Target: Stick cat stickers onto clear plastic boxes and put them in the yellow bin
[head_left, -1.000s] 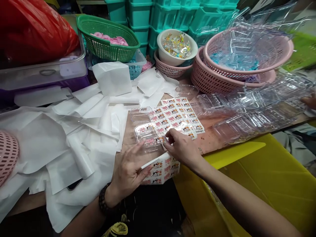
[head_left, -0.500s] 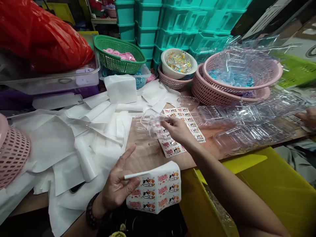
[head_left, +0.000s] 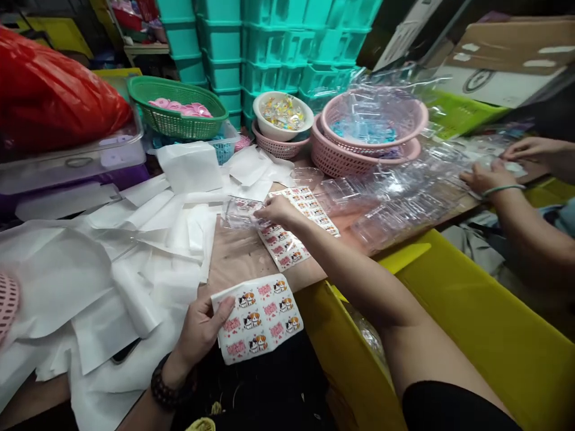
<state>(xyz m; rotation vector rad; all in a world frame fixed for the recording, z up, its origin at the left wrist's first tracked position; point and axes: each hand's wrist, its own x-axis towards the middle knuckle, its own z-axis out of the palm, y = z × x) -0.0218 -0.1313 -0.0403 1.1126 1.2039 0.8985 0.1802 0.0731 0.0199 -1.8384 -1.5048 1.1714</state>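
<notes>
My left hand (head_left: 202,326) grips a sheet of stickers (head_left: 258,320) printed with cartoon cats, dogs and pink lettering. The thumb lies on its front and the fingers are behind it. Over the table, my right hand (head_left: 277,212) has its fingers closed at the right edge of a clear plastic box (head_left: 237,211); the fingertips are partly hidden. More sticker sheets (head_left: 287,254) lie flat under my right hand and forearm. White backing papers (head_left: 148,263) are heaped to the left of the box.
Clear plastic boxes (head_left: 386,206) lie in rows at the right, near a co-worker's hands (head_left: 494,173). Behind stand pink baskets (head_left: 327,152), a white bowl (head_left: 265,129) and a green basket (head_left: 179,120). A yellow carton (head_left: 449,299) is below the table edge.
The view has swung right, bringing the co-worker's hands into sight. My right hand has brought the clear plastic down to the table. My left thumb and fingers have closed flatter on the sheet.
</notes>
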